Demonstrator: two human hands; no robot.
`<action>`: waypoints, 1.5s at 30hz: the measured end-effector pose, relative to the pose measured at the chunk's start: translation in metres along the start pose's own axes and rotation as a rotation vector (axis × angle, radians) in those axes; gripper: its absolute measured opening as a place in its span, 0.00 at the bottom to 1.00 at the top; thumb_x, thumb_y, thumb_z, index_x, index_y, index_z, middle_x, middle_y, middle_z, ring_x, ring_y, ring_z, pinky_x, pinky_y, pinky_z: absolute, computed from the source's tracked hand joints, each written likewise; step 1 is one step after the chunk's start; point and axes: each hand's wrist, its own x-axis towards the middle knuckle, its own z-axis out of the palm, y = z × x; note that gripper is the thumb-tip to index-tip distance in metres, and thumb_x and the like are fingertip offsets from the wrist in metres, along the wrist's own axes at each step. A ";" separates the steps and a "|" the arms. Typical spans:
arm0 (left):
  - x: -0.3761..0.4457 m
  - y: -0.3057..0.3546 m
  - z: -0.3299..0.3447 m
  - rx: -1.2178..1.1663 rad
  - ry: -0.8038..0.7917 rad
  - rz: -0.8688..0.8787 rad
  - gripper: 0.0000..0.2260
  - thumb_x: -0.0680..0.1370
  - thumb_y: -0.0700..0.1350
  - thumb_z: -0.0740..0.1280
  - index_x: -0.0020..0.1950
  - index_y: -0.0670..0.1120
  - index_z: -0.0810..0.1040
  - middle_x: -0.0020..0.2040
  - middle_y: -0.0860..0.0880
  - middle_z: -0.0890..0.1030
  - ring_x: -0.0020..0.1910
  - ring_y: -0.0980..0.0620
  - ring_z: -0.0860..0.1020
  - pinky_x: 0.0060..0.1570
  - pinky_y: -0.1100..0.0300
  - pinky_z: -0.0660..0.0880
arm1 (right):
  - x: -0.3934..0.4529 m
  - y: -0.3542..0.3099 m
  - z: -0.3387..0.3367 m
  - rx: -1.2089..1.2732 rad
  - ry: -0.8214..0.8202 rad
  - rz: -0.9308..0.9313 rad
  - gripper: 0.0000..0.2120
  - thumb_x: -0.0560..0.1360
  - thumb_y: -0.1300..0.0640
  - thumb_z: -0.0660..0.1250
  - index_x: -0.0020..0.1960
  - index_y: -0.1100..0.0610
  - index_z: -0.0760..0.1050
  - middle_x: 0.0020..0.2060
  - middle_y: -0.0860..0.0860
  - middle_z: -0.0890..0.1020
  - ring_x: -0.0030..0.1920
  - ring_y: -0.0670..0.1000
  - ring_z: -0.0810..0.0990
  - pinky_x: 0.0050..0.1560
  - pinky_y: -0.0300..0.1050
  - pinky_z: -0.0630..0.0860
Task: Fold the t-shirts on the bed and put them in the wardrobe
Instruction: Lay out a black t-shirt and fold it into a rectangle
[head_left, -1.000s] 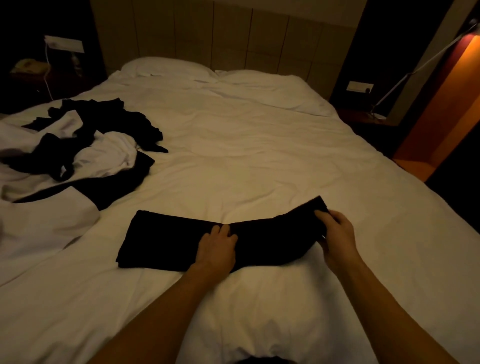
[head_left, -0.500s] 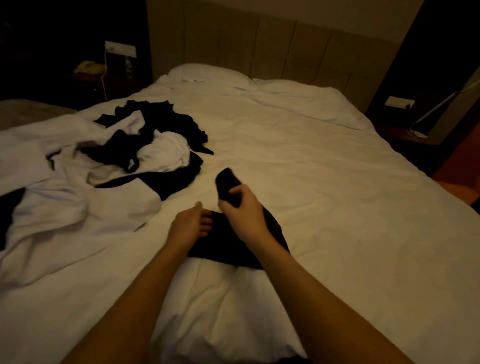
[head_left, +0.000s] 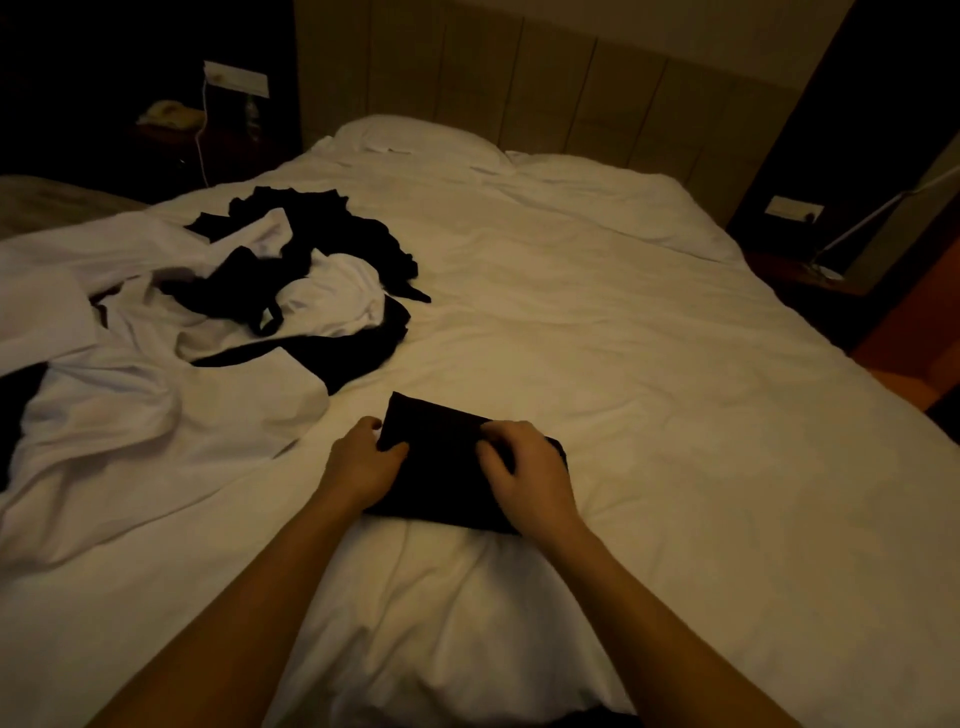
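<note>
Black t-shirt (head_left: 441, 457) now folded compact; both hands, left (head_left: 363, 465), right (head_left: 524, 475), pinching its edges.

One folded black t-shirt (head_left: 441, 467). One heap of unfolded t-shirts (head_left: 249, 312), black and white mixed, exact count unclear. Two hands: left (head_left: 363, 462), right (head_left: 524, 473). Two pillows: (head_left: 415, 137), (head_left: 597, 182). One bed (head_left: 649, 364). One phone (head_left: 169, 114). One lamp (head_left: 878, 223).

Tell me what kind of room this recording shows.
Likely a hotel bedroom: a wide bed with white pillows, a panelled headboard, and a telephone on the bedside table.
</note>
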 end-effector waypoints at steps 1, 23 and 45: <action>0.001 -0.002 0.000 0.010 0.010 0.035 0.23 0.79 0.50 0.67 0.73 0.44 0.69 0.66 0.40 0.77 0.63 0.40 0.76 0.59 0.51 0.73 | 0.001 0.014 -0.007 -0.093 0.000 0.014 0.17 0.79 0.49 0.62 0.66 0.53 0.76 0.60 0.51 0.79 0.61 0.52 0.76 0.62 0.45 0.71; 0.012 -0.022 0.027 0.358 0.006 0.255 0.26 0.84 0.55 0.55 0.80 0.47 0.58 0.77 0.42 0.61 0.73 0.40 0.65 0.71 0.50 0.62 | -0.015 0.074 0.008 -0.193 -0.047 0.369 0.30 0.82 0.42 0.56 0.78 0.56 0.57 0.76 0.57 0.60 0.72 0.59 0.64 0.70 0.52 0.65; 0.014 0.101 0.085 -0.593 -0.278 0.036 0.14 0.81 0.47 0.66 0.65 0.44 0.77 0.56 0.44 0.84 0.52 0.45 0.83 0.51 0.52 0.79 | 0.030 0.136 -0.125 0.549 0.276 0.620 0.10 0.77 0.56 0.70 0.56 0.58 0.77 0.49 0.54 0.83 0.49 0.53 0.82 0.51 0.51 0.81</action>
